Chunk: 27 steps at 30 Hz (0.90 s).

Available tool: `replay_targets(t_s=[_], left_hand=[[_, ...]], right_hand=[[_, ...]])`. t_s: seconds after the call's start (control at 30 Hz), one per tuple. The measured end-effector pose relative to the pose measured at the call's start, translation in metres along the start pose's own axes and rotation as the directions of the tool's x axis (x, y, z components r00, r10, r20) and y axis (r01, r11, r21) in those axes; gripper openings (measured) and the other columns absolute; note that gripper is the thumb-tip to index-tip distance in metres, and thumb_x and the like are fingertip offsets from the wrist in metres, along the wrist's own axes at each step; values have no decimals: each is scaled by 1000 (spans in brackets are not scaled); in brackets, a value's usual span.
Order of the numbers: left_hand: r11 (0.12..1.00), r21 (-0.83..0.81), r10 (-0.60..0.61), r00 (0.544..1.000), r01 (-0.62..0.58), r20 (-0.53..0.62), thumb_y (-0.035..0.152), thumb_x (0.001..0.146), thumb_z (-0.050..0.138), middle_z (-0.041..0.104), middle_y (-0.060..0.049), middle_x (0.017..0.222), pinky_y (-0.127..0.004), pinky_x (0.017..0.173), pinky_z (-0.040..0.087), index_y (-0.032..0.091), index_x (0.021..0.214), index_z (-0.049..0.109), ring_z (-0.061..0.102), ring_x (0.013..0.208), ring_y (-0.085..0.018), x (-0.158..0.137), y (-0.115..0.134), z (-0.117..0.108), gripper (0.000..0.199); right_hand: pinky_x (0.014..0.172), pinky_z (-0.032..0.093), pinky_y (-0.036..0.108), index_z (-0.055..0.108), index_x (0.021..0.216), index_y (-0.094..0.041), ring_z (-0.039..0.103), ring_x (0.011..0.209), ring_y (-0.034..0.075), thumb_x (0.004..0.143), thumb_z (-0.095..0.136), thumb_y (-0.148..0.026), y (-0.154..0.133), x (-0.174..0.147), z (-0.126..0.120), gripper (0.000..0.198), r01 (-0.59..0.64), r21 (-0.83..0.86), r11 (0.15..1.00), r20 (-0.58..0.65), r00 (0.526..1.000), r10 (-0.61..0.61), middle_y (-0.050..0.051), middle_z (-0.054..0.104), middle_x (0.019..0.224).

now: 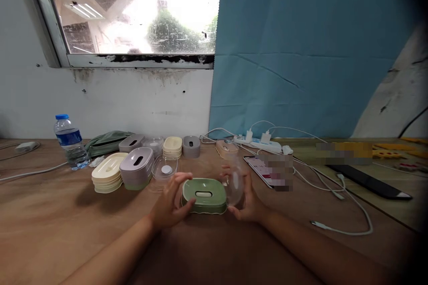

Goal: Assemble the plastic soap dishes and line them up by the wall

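Observation:
A green oblong plastic container (210, 187) with a slot in its top rests on the table in front of me. My left hand (172, 200) is around its left end, fingers spread, thumb by the front edge and fingertips by the back edge; whether it touches is unclear. At the right end, my right hand (249, 200) grips a clear plastic cover (234, 187), tilted on its edge and blurred by motion. Another clear cover (162, 167) with a white round spot lies beyond my left hand.
Leftward are stacked cream lids (109, 169), a lilac container (136, 164), a grey container (191, 147), a water bottle (70, 142) and a green pouch (107, 141). Rightward lie a phone (261, 170), a power strip (259, 144), white cables (354, 233) and a long black object (371, 182).

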<state>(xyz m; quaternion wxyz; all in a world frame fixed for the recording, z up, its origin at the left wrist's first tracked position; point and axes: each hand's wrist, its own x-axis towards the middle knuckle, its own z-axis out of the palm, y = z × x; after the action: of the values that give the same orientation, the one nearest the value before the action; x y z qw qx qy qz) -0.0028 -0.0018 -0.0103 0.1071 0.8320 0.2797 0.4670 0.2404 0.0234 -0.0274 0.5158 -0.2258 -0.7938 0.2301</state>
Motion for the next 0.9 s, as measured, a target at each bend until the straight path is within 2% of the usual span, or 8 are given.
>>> replay_targets(t_s=[0.1,0.2,0.33,0.47,0.53,0.7,0.77,0.9], left_hand=[[980,-84,-185,982,182,-41,22,76,54,46,-9,114,-40,98,32,20,121,32,43,111,-21,2,-9,-4,51],[924,-233,-316,948,302,-24,28,77,53,43,-10,118,-41,101,28,20,122,31,39,115,-22,0,-20,0,51],[837,-356,-403,908,416,113,33,76,56,37,-11,127,-41,100,29,20,123,29,38,117,-24,-4,-27,10,56],[754,-438,-450,871,489,199,34,74,59,27,-12,132,-41,94,36,22,121,29,43,114,-26,-5,-24,13,56],[720,-487,-449,867,493,215,34,72,61,29,-13,130,-40,93,38,22,120,27,44,113,-26,-4,-23,12,59],[597,-572,-466,823,563,323,39,72,59,51,-10,108,-39,89,40,22,119,21,53,103,-22,-1,-22,10,63],[622,-543,-484,822,564,300,40,72,59,50,-11,112,-39,91,38,21,118,22,50,107,-23,-1,-24,10,61],[747,-393,-485,844,536,229,36,70,62,40,-12,124,-39,97,32,20,116,28,42,115,-24,-3,-27,11,59]], right_hand=[[99,25,45,25,111,-25,27,121,29,59,65,-36,15,-1,-10,66,-14,-135,991,77,997,24,11,30,123],[98,27,41,27,115,-22,33,117,28,59,62,-30,17,0,-12,66,-79,-184,980,164,980,110,11,36,120],[95,32,39,34,114,-21,40,111,27,55,66,-25,7,4,-7,67,-137,-281,950,263,941,214,10,42,119],[98,29,39,35,119,-20,34,118,28,58,67,-24,2,5,-4,69,-150,-276,949,305,923,234,11,36,128],[99,27,40,38,118,-20,32,120,28,59,68,-27,3,5,-3,67,-138,-274,952,281,935,217,11,35,129],[96,32,39,40,117,-20,38,115,27,64,65,-31,6,6,-1,59,-141,-228,963,221,956,193,10,43,120],[95,34,39,40,116,-20,40,113,26,66,64,-31,7,6,0,57,-166,-211,963,243,946,216,10,44,119],[90,39,39,38,113,-20,46,106,25,64,66,-32,11,3,-2,58,-246,-174,954,255,924,285,10,46,116]])
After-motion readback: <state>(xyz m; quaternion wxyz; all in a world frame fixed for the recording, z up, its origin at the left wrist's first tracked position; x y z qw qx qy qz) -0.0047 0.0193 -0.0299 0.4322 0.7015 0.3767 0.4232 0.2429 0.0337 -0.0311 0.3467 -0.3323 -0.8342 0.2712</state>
